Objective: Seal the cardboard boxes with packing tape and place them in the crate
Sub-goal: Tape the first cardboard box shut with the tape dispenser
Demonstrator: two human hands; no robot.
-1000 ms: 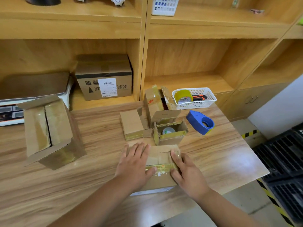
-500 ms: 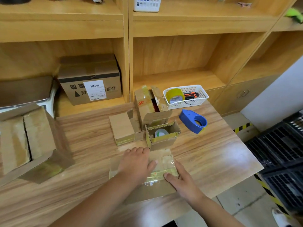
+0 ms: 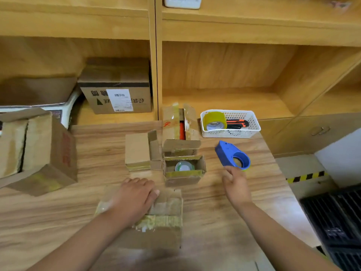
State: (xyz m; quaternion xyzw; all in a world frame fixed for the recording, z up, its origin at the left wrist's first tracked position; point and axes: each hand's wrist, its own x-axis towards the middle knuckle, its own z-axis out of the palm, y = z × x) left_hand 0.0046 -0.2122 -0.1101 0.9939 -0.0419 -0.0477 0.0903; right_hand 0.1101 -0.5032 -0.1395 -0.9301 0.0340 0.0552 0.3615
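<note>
**A:** What lies nearest the person?

**B:** A cardboard box (image 3: pixel 164 218) sits on the wooden surface (image 3: pixel 224 227) by its near edge, about midway along. Yellowish tape crosses its closed top flaps. The left hand (image 3: pixel 134 198) rests palm down on the top. Its fingers (image 3: pixel 144 184) are straight and released, holding nothing.

**A:** And the right hand?

**B:** The right hand (image 3: pixel 237 184) hangs over the surface, right of the box and apart from it. Its fingers (image 3: pixel 229 172) are loosely bent and released, grasping nothing. Their tips are just beside a blue dispenser (image 3: pixel 228 153), which lies towards the right edge. Whether they touch it cannot be told.

**A:** What else does the surface carry?

**B:** Behind the box, three smaller ones crowd together. There is a closed box (image 3: pixel 136 153), and to its right an open box (image 3: pixel 183 178) holding a small roll (image 3: pixel 183 166). A tall box (image 3: pixel 172 122) with its flaps open stands behind them, at the back edge. A white basket (image 3: pixel 252 124) at the back right corner holds a yellowish tape roll (image 3: pixel 214 119) and an orange and black cutter (image 3: pixel 237 124). A big box (image 3: pixel 48 149) lies tilted at the left edge.

**A:** Where is the crate?

**B:** A black crate (image 3: pixel 336 218) stands on the floor past the right edge, partly cut off by the frame. A labelled box (image 3: pixel 117 89) sits on the shelf (image 3: pixel 224 98) behind the surface.
</note>
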